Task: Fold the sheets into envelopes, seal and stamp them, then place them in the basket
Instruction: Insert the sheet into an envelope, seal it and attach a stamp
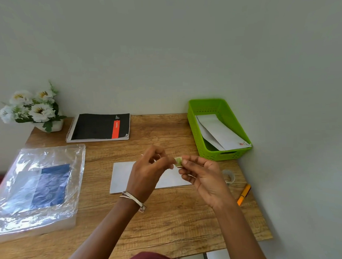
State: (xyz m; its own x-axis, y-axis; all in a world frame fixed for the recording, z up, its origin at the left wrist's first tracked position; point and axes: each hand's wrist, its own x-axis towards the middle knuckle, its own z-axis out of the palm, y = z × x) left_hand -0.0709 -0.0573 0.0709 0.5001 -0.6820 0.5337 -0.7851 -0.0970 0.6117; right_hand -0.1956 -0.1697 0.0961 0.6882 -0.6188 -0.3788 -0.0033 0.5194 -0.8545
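A white folded envelope (122, 176) lies flat on the wooden table (169, 222), partly hidden under my hands. Above it, my right hand (202, 176) pinches a small pale green stamp (178, 161) between thumb and fingertips. My left hand (148, 171), with a silver bracelet at the wrist, has its fingertips at the stamp's left edge. A green plastic basket (228, 155) stands at the table's back right corner against the wall, and white envelopes (218, 131) lie in it, one with a red mark at its corner.
A roll of clear tape (229, 176) and an orange pen (244, 194) lie right of my hands. A clear plastic pack of sheets (38, 188) covers the left side. A black spiral notebook (100, 127) and white flowers (32, 107) stand at the back.
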